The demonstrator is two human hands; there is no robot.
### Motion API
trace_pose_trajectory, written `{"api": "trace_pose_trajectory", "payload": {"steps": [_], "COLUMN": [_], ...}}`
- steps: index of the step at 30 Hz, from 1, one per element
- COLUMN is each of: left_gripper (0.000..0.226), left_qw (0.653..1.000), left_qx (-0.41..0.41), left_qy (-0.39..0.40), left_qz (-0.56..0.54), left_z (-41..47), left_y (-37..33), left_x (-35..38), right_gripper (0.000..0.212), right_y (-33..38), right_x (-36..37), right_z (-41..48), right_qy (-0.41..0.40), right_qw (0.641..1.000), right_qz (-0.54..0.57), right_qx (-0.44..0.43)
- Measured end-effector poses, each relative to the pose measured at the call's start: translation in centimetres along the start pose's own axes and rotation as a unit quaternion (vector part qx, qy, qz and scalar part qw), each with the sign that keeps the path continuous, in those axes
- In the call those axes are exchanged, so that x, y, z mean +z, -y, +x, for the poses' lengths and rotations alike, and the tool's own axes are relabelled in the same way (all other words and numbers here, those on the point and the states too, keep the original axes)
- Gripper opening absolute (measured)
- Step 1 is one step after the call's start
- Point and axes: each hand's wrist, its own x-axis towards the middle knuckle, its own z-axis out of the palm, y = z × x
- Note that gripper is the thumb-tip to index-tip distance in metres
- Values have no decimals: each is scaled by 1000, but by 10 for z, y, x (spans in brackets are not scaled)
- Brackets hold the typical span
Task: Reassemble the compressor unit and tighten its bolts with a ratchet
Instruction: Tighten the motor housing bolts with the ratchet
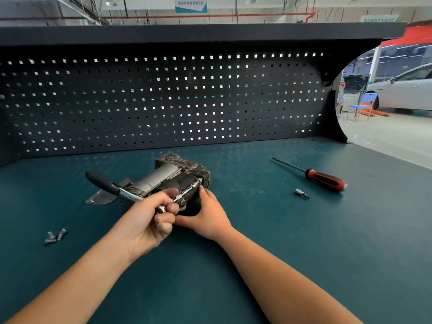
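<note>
The compressor unit point(168, 175), grey cylinder in a dark housing, lies on the green bench top point(257, 230) in the middle. A ratchet point(105, 182) with a black handle points left, and its chrome extension bar point(189, 189) runs to the unit's right end. My left hand point(149, 218) grips the ratchet head, fingers curled round it. My right hand point(208, 211) rests against the unit's near right side, index finger touching near the extension tip, thumb spread toward the left hand.
Loose bolts point(55, 236) lie at the left of the bench. A red and black screwdriver point(325, 178) and a small bit socket point(301, 193) lie at the right. A dark pegboard point(163, 101) closes the back. The bench's right edge drops to the workshop floor.
</note>
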Motion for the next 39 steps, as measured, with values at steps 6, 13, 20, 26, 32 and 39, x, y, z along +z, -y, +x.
{"api": "trace_pose_trajectory", "payload": {"steps": [6,13,20,26,32,39], "left_gripper": [11,14,19,17,35,33], "left_qw": [991,944,950,908,934,951], "left_qx": [69,234,197,166,170,252], "left_qy": [-44,-180,-170,-190,-169,-129], "left_qz": [108,148,-174,-334,-266,-127], "left_z": [0,7,11,13,17,12], "left_y": [1,4,-12,-35,-43,-47], "left_x": [-3,-18,-9,-22,-14,-4], "right_gripper": [103,134,121,121,122,122], "right_y": [-3,2,10,11,15,15], "right_x": [-6,-1,9,9,9,12], "right_z": [3,3,5,6,9,9], "right_qy": [-6,-6,-10,-14,-2,-34], "right_qw": [999,997,999,998,996,995], "right_qz": [32,79,46,51,82,90], "right_qx": [-9,-7,27,28,40,24]}}
